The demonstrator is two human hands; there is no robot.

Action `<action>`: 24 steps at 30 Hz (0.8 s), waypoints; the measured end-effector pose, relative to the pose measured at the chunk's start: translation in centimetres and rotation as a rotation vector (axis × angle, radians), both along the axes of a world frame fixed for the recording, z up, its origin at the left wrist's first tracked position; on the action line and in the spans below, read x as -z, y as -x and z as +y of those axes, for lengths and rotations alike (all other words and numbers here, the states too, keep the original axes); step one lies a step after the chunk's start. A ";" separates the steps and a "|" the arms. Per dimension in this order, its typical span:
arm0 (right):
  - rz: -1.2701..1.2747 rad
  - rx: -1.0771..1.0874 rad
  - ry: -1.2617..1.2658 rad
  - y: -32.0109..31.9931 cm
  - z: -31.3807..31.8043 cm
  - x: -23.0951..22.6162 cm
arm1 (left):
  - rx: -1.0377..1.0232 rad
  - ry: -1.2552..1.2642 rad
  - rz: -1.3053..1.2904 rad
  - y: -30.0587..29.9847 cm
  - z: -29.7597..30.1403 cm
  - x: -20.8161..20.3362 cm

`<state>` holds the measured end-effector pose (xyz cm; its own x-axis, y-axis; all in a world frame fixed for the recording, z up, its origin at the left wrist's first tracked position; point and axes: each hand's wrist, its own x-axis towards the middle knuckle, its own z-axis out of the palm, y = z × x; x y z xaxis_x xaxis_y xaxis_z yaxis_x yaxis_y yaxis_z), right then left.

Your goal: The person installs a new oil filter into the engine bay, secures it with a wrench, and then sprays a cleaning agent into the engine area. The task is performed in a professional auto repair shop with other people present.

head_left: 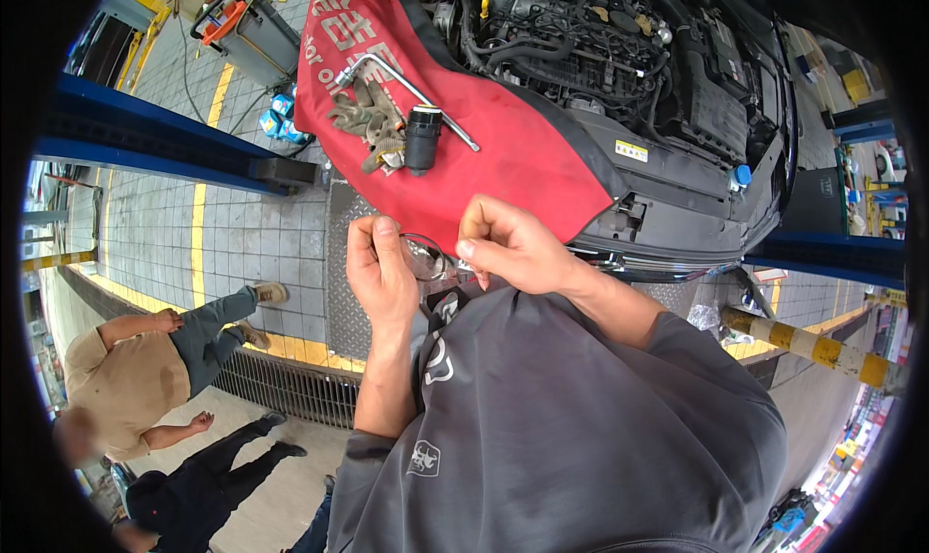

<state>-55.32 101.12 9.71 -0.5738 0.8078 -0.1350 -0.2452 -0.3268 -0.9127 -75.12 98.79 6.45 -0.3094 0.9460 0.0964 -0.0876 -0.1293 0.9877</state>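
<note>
In front of my chest, both hands are raised close together with fingers closed. My left hand (380, 268) pinches the near end of a thin black rubber ring (423, 238). Clear crinkled plastic (426, 262) shows between the hands; which hand holds it I cannot tell. My right hand (511, 246) is closed in a pinch, with a small pale bit at its fingertips too small to name. Beyond them, a red fender cover (513, 156) drapes the car's front. On it lie a black cylindrical filter-like part (423, 139), dirty work gloves (360, 118) and a bent metal wrench (411, 87).
The open engine bay (581, 40) lies ahead, with a blue cap (741, 176) at its right. A blue lift arm (164, 132) reaches in from the left. Two people, one in a tan shirt (131, 364), are at lower left. A grey bin (252, 45) stands far left.
</note>
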 end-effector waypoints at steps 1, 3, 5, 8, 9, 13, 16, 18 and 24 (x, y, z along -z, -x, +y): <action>-0.057 -0.016 0.003 0.1 0.1 -0.1 | 0.008 -0.019 0.024 0.0 0.0 0.0; -0.190 -0.063 0.015 0.1 0.3 -0.2 | 0.051 -0.012 0.114 0.2 -0.1 -0.1; -0.250 -0.068 0.012 0.6 0.6 -0.1 | 0.081 0.014 0.114 0.2 -0.3 -0.2; -0.234 0.011 -0.026 1.3 0.8 0.4 | 0.055 0.087 -0.022 0.1 -0.5 -0.5; -0.241 0.066 0.014 1.4 0.7 0.5 | 0.015 0.120 -0.070 0.2 -0.5 -0.5; -0.172 0.241 0.109 1.5 0.5 1.7 | -0.154 0.228 -0.188 1.1 -0.7 0.1; -0.141 0.362 0.111 2.1 0.4 3.2 | -0.186 0.211 -0.077 2.7 -1.4 2.7; -0.110 0.430 0.124 2.6 0.5 4.3 | -0.115 0.192 0.018 4.2 -2.4 5.9; -0.208 0.439 0.180 2.7 0.3 6.8 | -0.204 0.853 0.040 13.6 -5.3 23.6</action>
<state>-58.03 101.40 2.87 -0.1323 0.9200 -0.3690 -0.2134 -0.3900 -0.8958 -88.68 93.52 -17.11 -0.4922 0.6267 -0.6041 -0.1065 0.6454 0.7564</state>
